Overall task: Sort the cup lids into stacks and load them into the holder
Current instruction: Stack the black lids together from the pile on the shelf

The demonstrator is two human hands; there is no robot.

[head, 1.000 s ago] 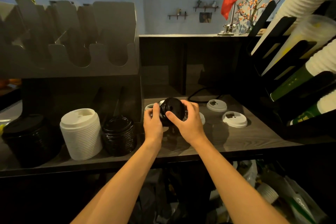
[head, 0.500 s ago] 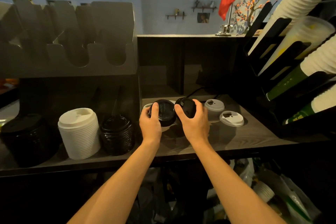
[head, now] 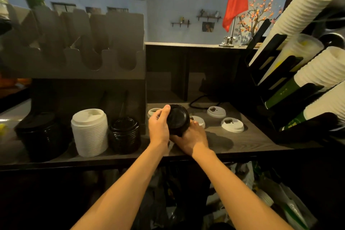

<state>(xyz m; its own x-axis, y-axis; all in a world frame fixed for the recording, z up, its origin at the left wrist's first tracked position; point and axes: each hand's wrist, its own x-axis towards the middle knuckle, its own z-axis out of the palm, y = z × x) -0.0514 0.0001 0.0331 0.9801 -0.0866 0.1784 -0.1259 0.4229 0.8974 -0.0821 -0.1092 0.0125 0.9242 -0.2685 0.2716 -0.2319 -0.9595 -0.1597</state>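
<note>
Both hands hold a small stack of black lids (head: pixel 177 120) just above the dark wooden shelf (head: pixel 242 142). My left hand (head: pixel 158 127) grips its left side with the thumb on the top rim. My right hand (head: pixel 192 136) cups it from below and the right. Loose white lids lie on the shelf: one (head: pixel 153 111) behind my left hand, one (head: pixel 198 120) partly hidden by my right hand, two more (head: pixel 216 111) (head: pixel 232 124) further right. In the holder (head: pixel 89 91) on the left stand a wide black lid stack (head: pixel 40 134), a white lid stack (head: pixel 89 131) and a small black lid stack (head: pixel 124 133).
A grey slotted rack (head: pixel 74 43) tops the holder. At the right, a black dispenser (head: pixel 280 73) carries slanted stacks of paper cups (head: pixel 308 9). A black cable (head: pixel 201 101) runs along the back of the shelf. Bags and clutter (head: pixel 270 201) lie below the shelf edge.
Half a second ago each hand held its own black lids side by side. Now they are joined into one stack between both hands, lower and nearer the shelf's front.
</note>
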